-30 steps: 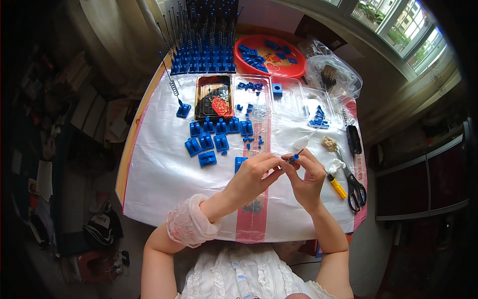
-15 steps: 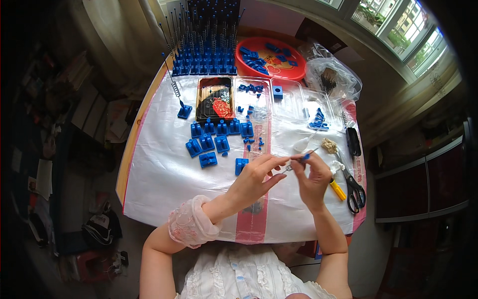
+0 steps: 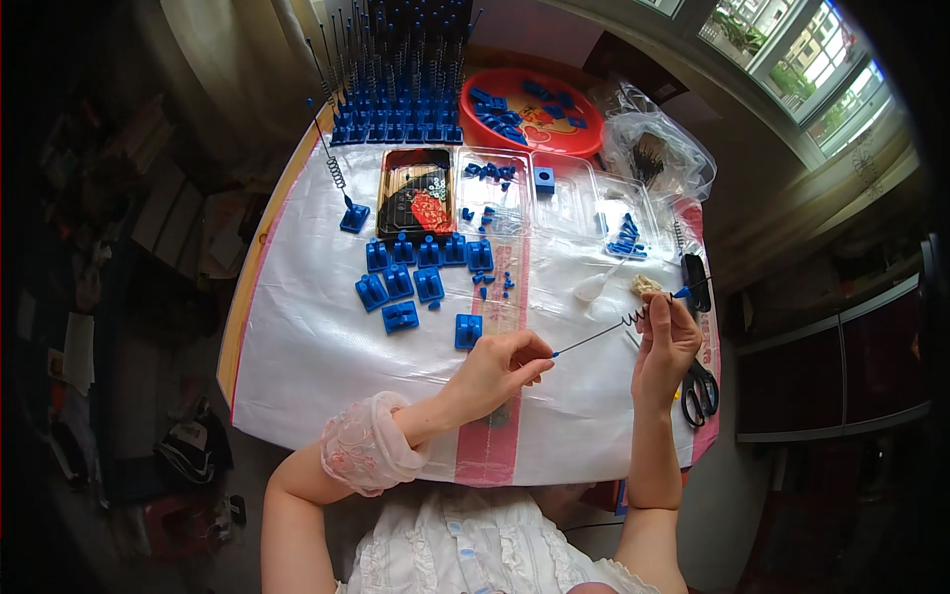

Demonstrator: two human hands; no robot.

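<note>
A thin dark spring wire [image 3: 594,335], coiled near its right part, stretches between my two hands above the right half of the table. My left hand [image 3: 495,374] is closed, thumb and forefinger meeting at the wire's small blue tip. Around the coil and just beside a blue cone-shaped piece [image 3: 681,293], the fingers of my right hand [image 3: 668,342] are pinched. Left of my left hand stands a blue base [image 3: 468,331]. Several more blue bases [image 3: 398,281] sit farther left. One base [image 3: 354,218] carries an upright spring wire with a blue tip.
Rows of assembled blue stands [image 3: 396,127] fill the back left. Behind the clear trays [image 3: 564,203] and a black tray [image 3: 389,208] is a red basin [image 3: 584,144]. Scissors [image 3: 701,391], a black-handled tool [image 3: 697,282] and a white dropper bottle [image 3: 591,287] lie at right.
My right hand has moved right, away from the left, and the wire now shows at full length between them. My left hand has shifted slightly left and down.
</note>
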